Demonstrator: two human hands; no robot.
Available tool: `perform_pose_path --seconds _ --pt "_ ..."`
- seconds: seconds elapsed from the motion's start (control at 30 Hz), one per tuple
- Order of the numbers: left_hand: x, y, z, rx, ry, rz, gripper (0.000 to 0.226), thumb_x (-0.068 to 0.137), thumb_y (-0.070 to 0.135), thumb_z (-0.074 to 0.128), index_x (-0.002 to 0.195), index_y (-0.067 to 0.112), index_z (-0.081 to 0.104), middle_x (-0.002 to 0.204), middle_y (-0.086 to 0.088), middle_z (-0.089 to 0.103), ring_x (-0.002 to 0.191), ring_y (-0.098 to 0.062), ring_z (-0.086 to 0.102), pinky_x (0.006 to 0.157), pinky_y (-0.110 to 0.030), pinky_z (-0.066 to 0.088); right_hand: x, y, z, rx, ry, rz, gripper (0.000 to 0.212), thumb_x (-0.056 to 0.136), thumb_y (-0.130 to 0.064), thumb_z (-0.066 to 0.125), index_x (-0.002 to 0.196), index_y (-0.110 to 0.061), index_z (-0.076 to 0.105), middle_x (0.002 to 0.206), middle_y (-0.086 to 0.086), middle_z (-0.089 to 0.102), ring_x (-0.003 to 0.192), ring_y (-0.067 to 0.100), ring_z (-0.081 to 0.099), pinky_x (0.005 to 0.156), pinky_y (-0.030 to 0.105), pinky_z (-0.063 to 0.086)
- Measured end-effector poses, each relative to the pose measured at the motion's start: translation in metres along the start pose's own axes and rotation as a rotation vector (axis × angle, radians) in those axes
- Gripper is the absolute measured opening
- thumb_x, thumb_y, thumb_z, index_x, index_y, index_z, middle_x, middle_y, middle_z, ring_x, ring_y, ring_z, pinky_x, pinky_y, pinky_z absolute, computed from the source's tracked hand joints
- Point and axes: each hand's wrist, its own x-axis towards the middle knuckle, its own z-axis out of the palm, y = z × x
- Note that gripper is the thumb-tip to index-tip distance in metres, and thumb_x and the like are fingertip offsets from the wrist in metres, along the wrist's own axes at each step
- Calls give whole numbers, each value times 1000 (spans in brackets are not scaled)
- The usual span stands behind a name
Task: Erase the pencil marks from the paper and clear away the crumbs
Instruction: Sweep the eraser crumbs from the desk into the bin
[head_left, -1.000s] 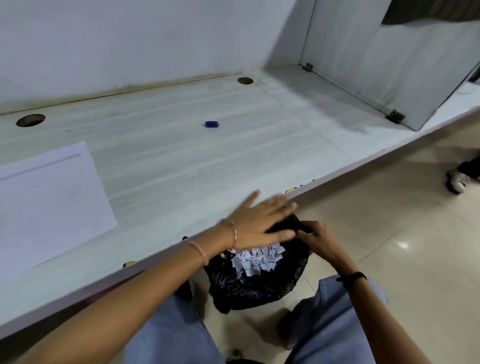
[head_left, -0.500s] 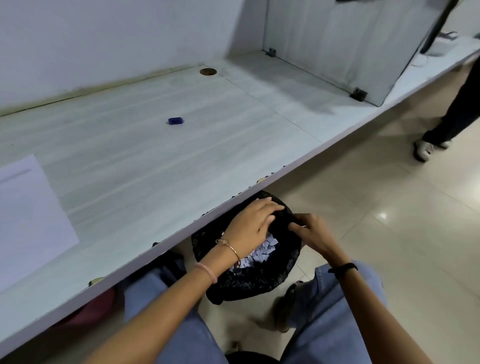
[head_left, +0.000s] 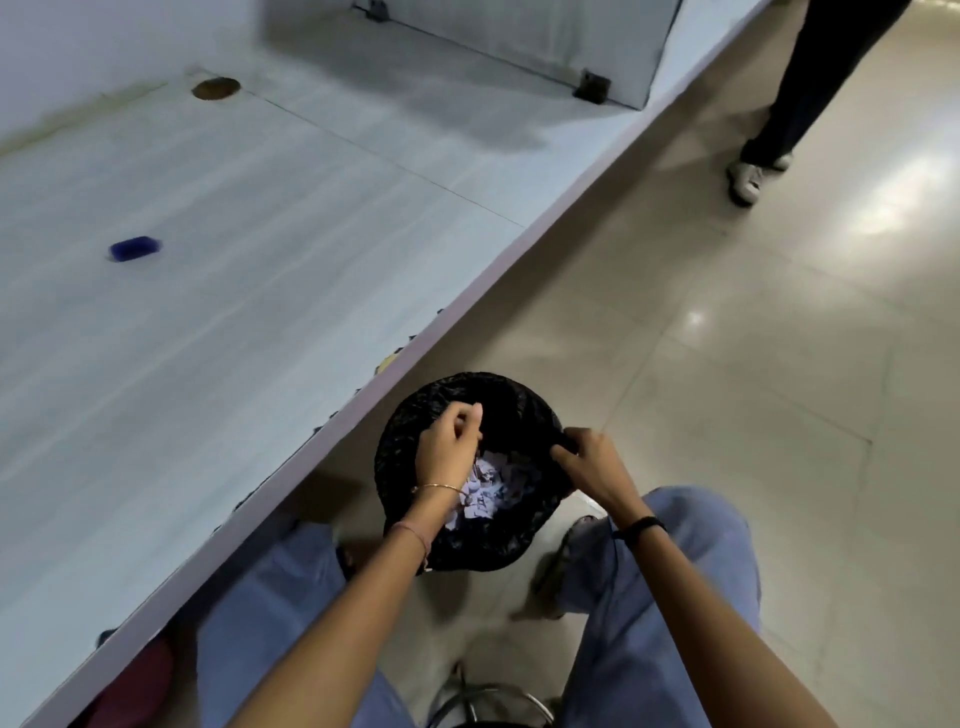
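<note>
1. The crumbs themselves are too small to make out; they are presumably being shed into the black-lined bin (head_left: 467, 470), which hangs just off the surface's (head_left: 249, 291) front edge, between the person's knees. Pale paper scraps (head_left: 488, 491) fill its middle.
2. The left hand (head_left: 449, 447) is over the bin mouth at about 10 o'clock from its centre, fingers curled together in a loose pinch; whether its grip has anything in it I cannot tell. Rubbing the fingertips low inside the mouth would likely drop the last bits in, not on the floor.
3. The right hand (head_left: 592, 457) has its grip clamped on the liner rim at about 3 o'clock, steadying the bin. Keeping that hold level should stop the scraps from tipping out.
4. The blue eraser (head_left: 134, 248) lies alone on the surface, well apart at 10 o'clock. The paper is not in view.
5. The surface's edge runs close past the bin at 11 o'clock; lift clear of it.
6. Open floor (head_left: 753, 415) lies toward 2 o'clock, though another person's leg (head_left: 800, 98) stands at 1 o'clock.
</note>
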Motion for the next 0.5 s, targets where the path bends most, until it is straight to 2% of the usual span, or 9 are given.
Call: perform_pose_path --seconds 0.07,0.13,0.23,0.3,0.37,0.43,0.5 --pt "19 -7 18 -112 -69 -74 18 94 21 55 105 9 65 91 0 62 88 -15 58 71 -20 44 17 14 9 6 7 58 33 87 -12 54 59 -10 36 53 3 38 51 21 34 45 27 21" --pt "38 -16 35 -201 -112 -122 20 94 12 53 110 3 62 100 -3 60 97 -16 56 71 -6 41 33 26 20 32 16 119 26 87 -10 53 64 -6 41 60 9 45 57 25 40 45 27 24" --pt "64 -33 64 -321 -166 -237 23 97 10 48 114 -2 60 107 -10 59 104 -18 55 77 -12 43 60 49 43 80 22 226 11 86 -8 52 78 0 52 74 17 56 66 30 50 51 31 28" --pt "78 -43 78 -374 -174 -323 26 98 11 46 117 -3 58 109 -12 59 105 -19 55 78 -17 43 74 66 62 136 31 298 14 85 -7 51 91 4 59 86 22 63 76 35 58 58 31 36" --pt "89 -52 89 -404 -171 -394 27 98 11 45 119 -3 57 111 -13 59 105 -19 55 75 -15 44 85 78 77 185 43 354 20 84 -5 50 99 4 59 93 23 65 81 37 61 61 33 41" --pt "104 -61 100 -415 -153 -441 28 98 11 46 120 -2 56 111 -13 60 104 -19 56 71 -11 45 100 91 93 228 56 400 22 84 -3 50 103 3 59 95 22 65 81 35 60 62 31 40" --pt "110 -63 103 -433 -136 -451 29 97 11 46 121 -2 56 110 -12 61 102 -19 57 73 -13 44 106 96 96 247 62 421 23 83 -1 49 103 3 59 93 21 66 74 30 56 61 29 37"
